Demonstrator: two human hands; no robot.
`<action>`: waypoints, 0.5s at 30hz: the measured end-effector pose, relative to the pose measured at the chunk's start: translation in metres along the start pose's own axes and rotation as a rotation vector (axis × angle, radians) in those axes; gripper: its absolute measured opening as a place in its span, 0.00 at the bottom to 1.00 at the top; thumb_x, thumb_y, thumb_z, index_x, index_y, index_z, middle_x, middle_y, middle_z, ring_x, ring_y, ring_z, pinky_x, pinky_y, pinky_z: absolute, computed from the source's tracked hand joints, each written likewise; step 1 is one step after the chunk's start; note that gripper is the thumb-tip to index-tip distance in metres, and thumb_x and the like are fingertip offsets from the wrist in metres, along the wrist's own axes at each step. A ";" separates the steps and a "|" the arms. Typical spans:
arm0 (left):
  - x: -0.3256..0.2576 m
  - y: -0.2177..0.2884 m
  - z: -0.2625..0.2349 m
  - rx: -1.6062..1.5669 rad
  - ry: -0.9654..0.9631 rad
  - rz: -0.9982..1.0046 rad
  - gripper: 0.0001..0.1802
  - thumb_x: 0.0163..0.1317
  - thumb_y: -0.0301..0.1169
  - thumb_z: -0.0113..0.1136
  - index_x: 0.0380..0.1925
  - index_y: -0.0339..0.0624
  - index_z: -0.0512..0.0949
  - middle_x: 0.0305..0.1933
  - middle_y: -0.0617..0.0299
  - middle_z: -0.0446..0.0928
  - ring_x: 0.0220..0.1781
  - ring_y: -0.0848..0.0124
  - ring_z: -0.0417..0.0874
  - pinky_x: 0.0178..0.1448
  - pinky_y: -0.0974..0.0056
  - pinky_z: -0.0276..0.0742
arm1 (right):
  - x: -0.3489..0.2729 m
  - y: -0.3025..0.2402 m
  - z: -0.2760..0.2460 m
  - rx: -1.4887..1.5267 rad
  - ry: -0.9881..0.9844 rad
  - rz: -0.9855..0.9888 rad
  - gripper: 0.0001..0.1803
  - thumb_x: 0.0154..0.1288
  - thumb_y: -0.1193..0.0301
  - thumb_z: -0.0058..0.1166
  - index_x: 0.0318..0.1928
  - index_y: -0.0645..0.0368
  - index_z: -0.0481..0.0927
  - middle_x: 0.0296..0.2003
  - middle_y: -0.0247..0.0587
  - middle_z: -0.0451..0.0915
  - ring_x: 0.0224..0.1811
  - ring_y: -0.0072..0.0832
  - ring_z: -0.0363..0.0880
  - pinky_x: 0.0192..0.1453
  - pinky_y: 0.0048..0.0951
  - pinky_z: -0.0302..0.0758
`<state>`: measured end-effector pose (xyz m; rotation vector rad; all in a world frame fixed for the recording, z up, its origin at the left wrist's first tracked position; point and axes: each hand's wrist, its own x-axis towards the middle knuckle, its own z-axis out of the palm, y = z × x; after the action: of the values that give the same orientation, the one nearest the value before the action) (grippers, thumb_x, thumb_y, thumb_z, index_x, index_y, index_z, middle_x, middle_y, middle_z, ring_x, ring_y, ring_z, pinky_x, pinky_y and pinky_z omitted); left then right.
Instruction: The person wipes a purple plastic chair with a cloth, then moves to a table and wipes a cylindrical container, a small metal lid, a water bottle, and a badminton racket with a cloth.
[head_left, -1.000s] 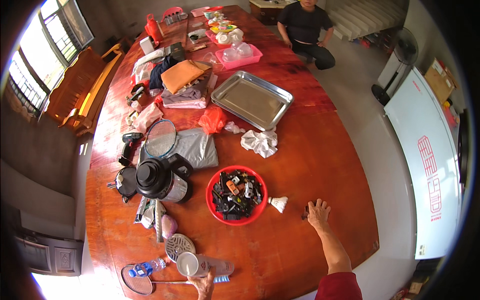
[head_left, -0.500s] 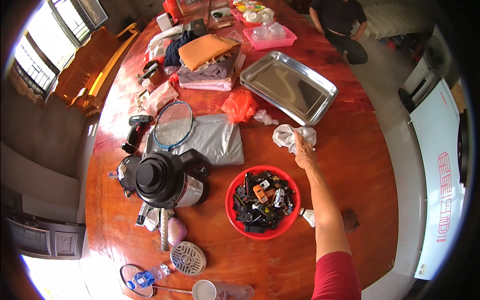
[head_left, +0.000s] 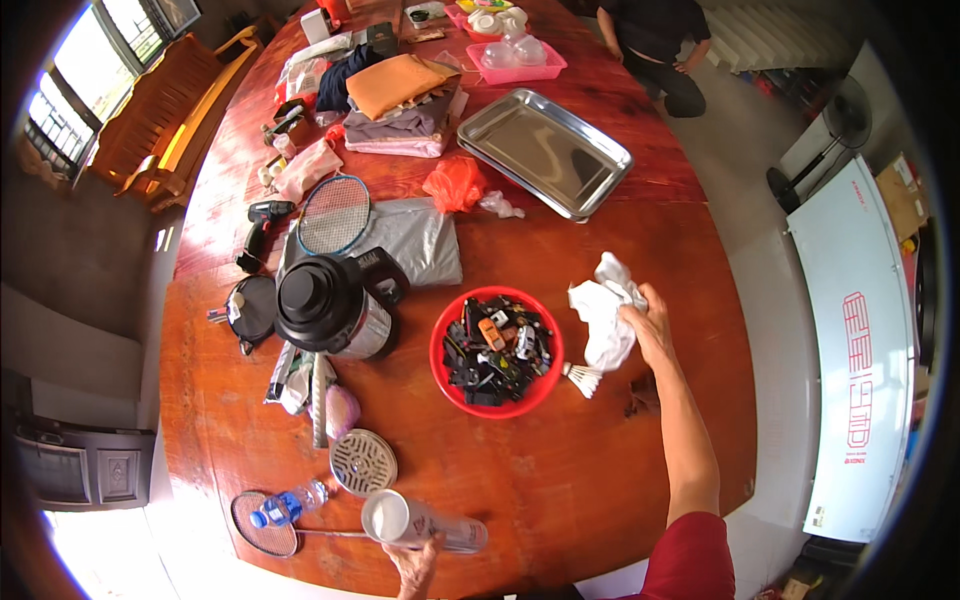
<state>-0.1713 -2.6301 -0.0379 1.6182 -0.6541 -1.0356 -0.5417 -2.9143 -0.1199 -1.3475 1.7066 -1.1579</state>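
My right hand (head_left: 650, 325) grips a crumpled white cloth (head_left: 605, 315), raised over the table's right side, its folds hanging down. Just below the cloth lies a white shuttlecock (head_left: 582, 378), close beside a red bowl (head_left: 437, 370) full of small toy cars (head_left: 490, 334), mostly dark, with an orange one and a silver one among them. At the near edge my left hand (head_left: 415, 565) has its fingers closed around a translucent cylindrical container (head_left: 450, 530) with a pale round end, lying on its side. Beyond that container is a round slotted metal disc (head_left: 363, 462).
A large black-lidded jug (head_left: 320, 300) stands left of the bowl. Farther off are a badminton racket (head_left: 335, 215), a cordless drill (head_left: 258, 230), a metal tray (head_left: 545, 150) and folded cloths (head_left: 400, 110). A water bottle (head_left: 290, 503) lies near left; a person (head_left: 655, 45) sits beyond the table.
My right hand has lifted the white cloth off the table and drawn it nearer, beside the bowl. My left hand has come into view and taken hold of the cylindrical container.
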 end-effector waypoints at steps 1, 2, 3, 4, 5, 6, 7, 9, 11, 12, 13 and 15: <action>-0.001 0.002 -0.010 0.053 -0.023 0.049 0.33 0.39 0.39 0.69 0.43 0.29 0.70 0.39 0.54 0.75 0.39 0.67 0.77 0.45 0.62 0.75 | -0.019 -0.028 -0.004 0.227 -0.073 0.109 0.13 0.47 0.69 0.54 0.34 0.57 0.70 0.35 0.36 0.70 0.38 0.26 0.69 0.41 0.28 0.69; -0.002 0.010 -0.008 0.079 -0.005 0.117 0.33 0.39 0.42 0.69 0.42 0.29 0.71 0.35 0.56 0.76 0.36 0.67 0.77 0.42 0.63 0.76 | -0.046 -0.054 -0.012 0.445 -0.150 0.240 0.13 0.47 0.69 0.54 0.34 0.58 0.70 0.34 0.36 0.69 0.37 0.24 0.69 0.40 0.26 0.69; -0.003 -0.003 -0.019 0.123 -0.019 0.144 0.34 0.38 0.42 0.69 0.42 0.29 0.71 0.34 0.58 0.75 0.36 0.66 0.77 0.41 0.62 0.76 | -0.072 -0.087 -0.014 0.516 -0.156 0.235 0.14 0.46 0.71 0.53 0.36 0.58 0.70 0.33 0.33 0.69 0.36 0.20 0.68 0.39 0.25 0.70; -0.015 0.020 -0.004 0.076 0.125 -0.039 0.34 0.38 0.40 0.68 0.44 0.31 0.70 0.37 0.58 0.74 0.38 0.66 0.76 0.42 0.61 0.76 | -0.098 -0.094 -0.014 0.585 -0.198 0.221 0.20 0.45 0.71 0.52 0.42 0.59 0.68 0.36 0.34 0.70 0.38 0.22 0.70 0.42 0.25 0.71; -0.019 0.019 -0.001 0.008 0.126 -0.026 0.34 0.37 0.35 0.67 0.46 0.33 0.68 0.39 0.57 0.73 0.39 0.66 0.76 0.43 0.61 0.76 | -0.125 -0.107 -0.013 0.658 -0.213 0.173 0.23 0.45 0.71 0.52 0.45 0.59 0.66 0.38 0.35 0.70 0.41 0.23 0.70 0.44 0.26 0.71; -0.023 0.026 0.003 -0.045 0.134 -0.022 0.34 0.37 0.34 0.67 0.47 0.34 0.67 0.38 0.57 0.74 0.38 0.66 0.76 0.42 0.61 0.76 | -0.150 -0.129 -0.003 0.750 -0.223 0.111 0.26 0.45 0.70 0.53 0.49 0.59 0.65 0.41 0.36 0.70 0.43 0.24 0.71 0.45 0.26 0.71; -0.023 0.044 0.007 -0.039 0.004 -0.006 0.34 0.36 0.33 0.68 0.48 0.35 0.67 0.39 0.57 0.74 0.39 0.67 0.76 0.43 0.61 0.76 | -0.177 -0.148 0.006 0.824 -0.248 0.101 0.29 0.46 0.68 0.53 0.52 0.61 0.63 0.44 0.40 0.70 0.45 0.29 0.72 0.49 0.31 0.72; -0.027 0.051 0.008 -0.058 -0.072 0.081 0.36 0.36 0.31 0.69 0.49 0.35 0.67 0.41 0.55 0.75 0.41 0.67 0.77 0.46 0.61 0.76 | -0.228 -0.177 0.035 1.002 -0.342 0.101 0.34 0.49 0.65 0.55 0.57 0.62 0.61 0.48 0.44 0.69 0.49 0.34 0.72 0.54 0.35 0.70; -0.034 0.066 0.015 0.044 -0.086 0.241 0.49 0.33 0.38 0.76 0.56 0.37 0.59 0.51 0.52 0.70 0.51 0.65 0.73 0.55 0.60 0.71 | -0.275 -0.200 0.061 0.765 -0.484 0.030 0.35 0.53 0.62 0.55 0.60 0.62 0.59 0.51 0.47 0.67 0.53 0.36 0.67 0.58 0.37 0.64; -0.041 0.059 0.002 0.078 -0.095 0.247 0.52 0.32 0.39 0.77 0.57 0.37 0.58 0.52 0.52 0.69 0.53 0.65 0.73 0.57 0.61 0.70 | -0.296 -0.217 0.075 0.455 -0.567 -0.059 0.35 0.56 0.61 0.54 0.61 0.63 0.58 0.53 0.49 0.65 0.56 0.39 0.65 0.61 0.38 0.60; -0.048 0.061 -0.003 0.105 -0.118 0.255 0.54 0.31 0.40 0.78 0.58 0.37 0.56 0.54 0.51 0.68 0.55 0.65 0.72 0.58 0.61 0.69 | -0.306 -0.242 0.076 0.481 -0.536 -0.254 0.32 0.59 0.61 0.51 0.60 0.63 0.59 0.54 0.51 0.63 0.59 0.39 0.62 0.63 0.38 0.57; -0.064 0.078 -0.014 0.053 -0.132 0.232 0.53 0.32 0.38 0.77 0.58 0.36 0.56 0.52 0.50 0.70 0.53 0.64 0.74 0.56 0.61 0.70 | -0.310 -0.263 0.081 0.607 -0.601 -0.272 0.28 0.65 0.60 0.43 0.59 0.66 0.61 0.60 0.51 0.57 0.63 0.36 0.55 0.66 0.34 0.51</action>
<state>-0.1823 -2.5930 0.0568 1.4868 -0.9419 -0.9654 -0.2935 -2.6523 0.0840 -1.3588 0.6868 -1.1329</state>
